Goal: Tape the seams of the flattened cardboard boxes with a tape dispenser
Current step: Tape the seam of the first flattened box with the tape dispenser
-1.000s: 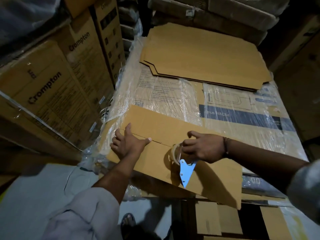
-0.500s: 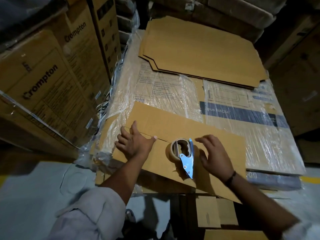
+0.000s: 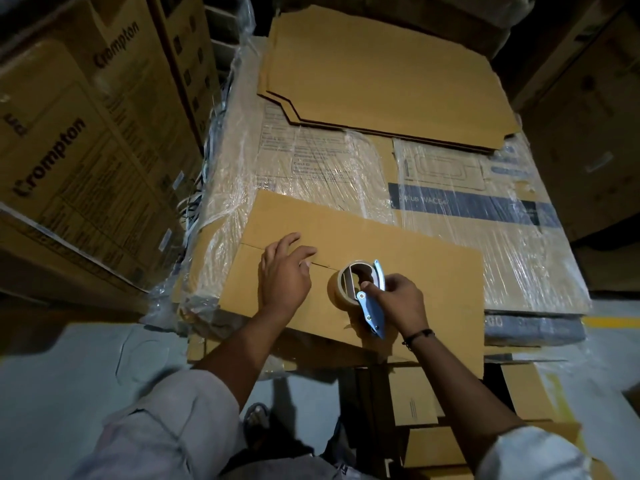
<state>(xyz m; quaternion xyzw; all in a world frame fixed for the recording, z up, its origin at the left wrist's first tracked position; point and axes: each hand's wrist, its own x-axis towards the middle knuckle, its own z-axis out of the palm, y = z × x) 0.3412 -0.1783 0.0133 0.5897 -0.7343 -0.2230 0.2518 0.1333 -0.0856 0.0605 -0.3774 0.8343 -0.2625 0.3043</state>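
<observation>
Overall level: dim, with a warm pool of light over the middle that fades quickly outward.
Source: not in view; the light seems to fall from above onto the flat tan cardboard sheet.
Corners: the upper right and lower middle are almost black.
Glare: white streaks on the clear plastic stretch wrap; small glints on the blue metal tape dispenser.
Shadows: a soft dark patch on the sheet under the dispenser and the right hand; a thin one beside the left hand.
Distortion: wide-angle bend; the brown printed cartons at left lean and curve.
Focus: the centre is fairly sharp; the pale sleeves at the bottom edge are soft.
Noise: grain shows on the grey floor.
</observation>
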